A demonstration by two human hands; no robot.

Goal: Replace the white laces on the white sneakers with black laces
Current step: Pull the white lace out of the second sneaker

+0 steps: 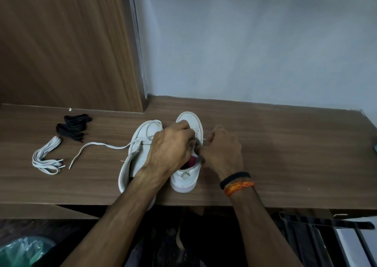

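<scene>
We take the right sneaker (186, 176) as our landmark; it stands on the wooden counter (285, 154) with its toe pointing away from us.

Far to its left we see a bundle of white laces (46, 158) lying loose on the counter. Just behind that bundle, still well left of the sneaker, lie two folded bundles of black laces (73, 126), touching each other.

Nearer, a single white lace (98, 145) trails across the counter towards the left sneaker (138, 144), which sits right beside our landmark, touching or nearly so. This lace is partly threaded and loops over the toe of the left sneaker.

Our left hand (170, 146) reaches over the left sneaker to the landmark's lacing area, fingers curled down; what they grip is hidden beneath the hand, so we cannot tell.

Our right hand (221, 148) is at the landmark's right edge, fingers curled, pinching a short white lace end (202, 140) that sticks out beside the eyelets. On that wrist we wear a black band (234, 178) and an orange thread (238, 187).
</scene>
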